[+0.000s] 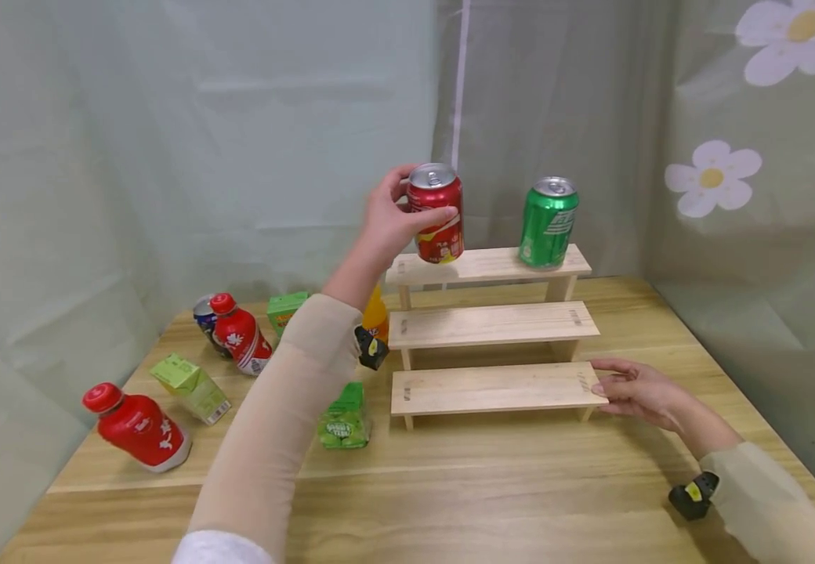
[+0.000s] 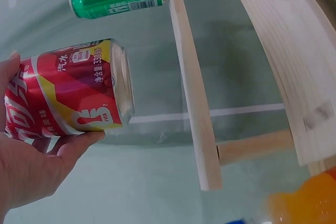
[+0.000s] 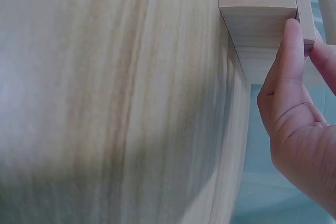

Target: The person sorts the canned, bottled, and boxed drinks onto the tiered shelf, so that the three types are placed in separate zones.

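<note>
My left hand [image 1: 388, 221] grips a red soda can [image 1: 439, 227] upright, thumb across its front, over the left part of the top step of a three-step wooden stand [image 1: 495, 390]. In the left wrist view a gap shows between the base of this red can [image 2: 68, 90] and the top board [image 2: 195, 93]. On that same step, at its right end, stands a green soda can [image 1: 549, 223]. My right hand [image 1: 642, 394] pinches the right end of the lowest step; in the right wrist view its thumb and fingers [image 3: 291, 51] lie on either side of the board.
Left on the wooden table [image 1: 492, 501] are two red bottles [image 1: 143, 429], a dark blue can [image 1: 205, 317], a light green carton [image 1: 191, 388] and a green carton [image 1: 286, 308]. Nearer the stand are another green carton [image 1: 345, 423] and an orange drink bottle [image 1: 375, 316], partly behind my left arm.
</note>
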`<action>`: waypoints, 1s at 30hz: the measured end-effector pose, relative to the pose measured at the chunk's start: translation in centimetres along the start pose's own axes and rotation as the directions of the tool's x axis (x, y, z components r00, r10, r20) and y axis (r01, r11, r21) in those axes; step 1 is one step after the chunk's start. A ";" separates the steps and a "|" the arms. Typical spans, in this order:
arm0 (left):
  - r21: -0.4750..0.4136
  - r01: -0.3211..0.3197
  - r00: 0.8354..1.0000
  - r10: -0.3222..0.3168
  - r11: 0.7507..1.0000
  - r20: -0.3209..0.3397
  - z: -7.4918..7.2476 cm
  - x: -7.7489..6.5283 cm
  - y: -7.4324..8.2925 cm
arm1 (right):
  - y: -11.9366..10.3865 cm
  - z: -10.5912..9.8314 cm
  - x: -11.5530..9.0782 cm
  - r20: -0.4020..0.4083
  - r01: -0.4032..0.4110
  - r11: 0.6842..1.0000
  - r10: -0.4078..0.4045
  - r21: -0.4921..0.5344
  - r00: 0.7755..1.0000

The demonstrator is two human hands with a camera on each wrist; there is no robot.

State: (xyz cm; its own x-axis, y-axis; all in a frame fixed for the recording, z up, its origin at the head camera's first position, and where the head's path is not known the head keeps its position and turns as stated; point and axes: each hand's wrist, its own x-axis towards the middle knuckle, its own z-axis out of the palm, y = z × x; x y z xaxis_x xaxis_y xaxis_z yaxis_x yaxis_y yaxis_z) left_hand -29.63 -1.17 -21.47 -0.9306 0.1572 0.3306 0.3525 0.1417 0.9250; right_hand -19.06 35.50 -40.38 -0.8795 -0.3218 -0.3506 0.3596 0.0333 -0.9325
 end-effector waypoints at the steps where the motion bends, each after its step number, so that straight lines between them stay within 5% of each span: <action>1: -0.001 0.001 1.000 -0.001 1.000 0.002 0.3 0.2 0.0 | 0.0 0.0 0.0 -0.002 -0.003 1.000 0.003 -0.002 1.000; 12: 0.000 0.017 0.999 -0.017 1.000 0.040 3.6 1.5 -1.3 | 0.0 -0.1 -0.5 0.007 -0.001 1.000 0.001 0.003 1.000; 30: -0.009 0.004 0.999 -0.004 1.000 0.052 6.4 2.8 -2.9 | 0.0 0.1 0.0 -0.002 0.009 1.000 -0.009 0.011 1.000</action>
State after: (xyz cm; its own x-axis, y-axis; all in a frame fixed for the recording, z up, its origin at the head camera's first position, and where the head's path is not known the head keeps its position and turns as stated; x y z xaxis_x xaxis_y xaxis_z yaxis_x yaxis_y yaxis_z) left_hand -32.60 5.07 -24.42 -0.9255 0.2071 0.3171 0.3478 0.1334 0.9280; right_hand -19.02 35.44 -40.37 -0.8832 -0.3199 -0.3428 0.3553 0.0205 -0.9345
